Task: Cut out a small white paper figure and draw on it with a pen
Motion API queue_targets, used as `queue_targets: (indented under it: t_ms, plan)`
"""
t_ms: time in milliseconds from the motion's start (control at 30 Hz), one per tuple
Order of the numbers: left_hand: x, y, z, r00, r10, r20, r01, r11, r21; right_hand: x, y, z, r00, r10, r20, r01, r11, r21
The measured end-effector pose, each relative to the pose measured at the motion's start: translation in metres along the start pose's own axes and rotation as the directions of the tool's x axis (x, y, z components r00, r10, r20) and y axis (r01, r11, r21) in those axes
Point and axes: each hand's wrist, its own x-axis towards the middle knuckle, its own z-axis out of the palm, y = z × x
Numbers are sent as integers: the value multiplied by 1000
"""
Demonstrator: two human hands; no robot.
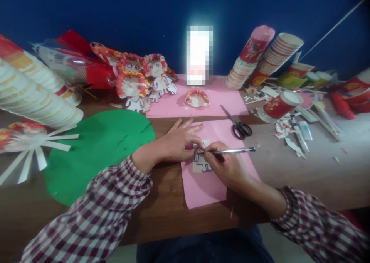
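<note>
A pen [235,150] with a black end is gripped in my right hand [228,166], its tip down on a small pale piece of paper [197,167]. Dark outlines of a little figure with legs are drawn on that piece. My left hand [179,141] rests over the paper's upper left part, fingers spread, fingertips touching near the pen tip. Both lie over a pink sheet [199,197] on the wooden table. Part of the drawing is hidden under my fingers. Black-handled scissors [238,126] lie just beyond my right hand.
A green round sheet [98,151] is at left, beside stacked paper cups [37,97]. Paper dolls [134,83] stand at the back, near a ring-shaped cup piece [197,99]. More cups [279,54], scraps [285,128] and a marker [300,134] occupy the right side.
</note>
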Motion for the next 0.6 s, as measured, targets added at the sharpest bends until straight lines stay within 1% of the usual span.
queue_targets:
  t_ms: [167,367,600]
  plan:
    - [0,0,0,1000,-4,2,4,1000,-6,0,0,1,1000,2,-5,-2,1000,-4]
    - [0,1,0,1000,-4,-3,4,1000,-4,0,1,1,1000,17,17,-17,1000,4]
    - [0,1,-1,1000,-5,-4,5,1000,-8,0,-1,-1,1000,7,20,-8,1000,10]
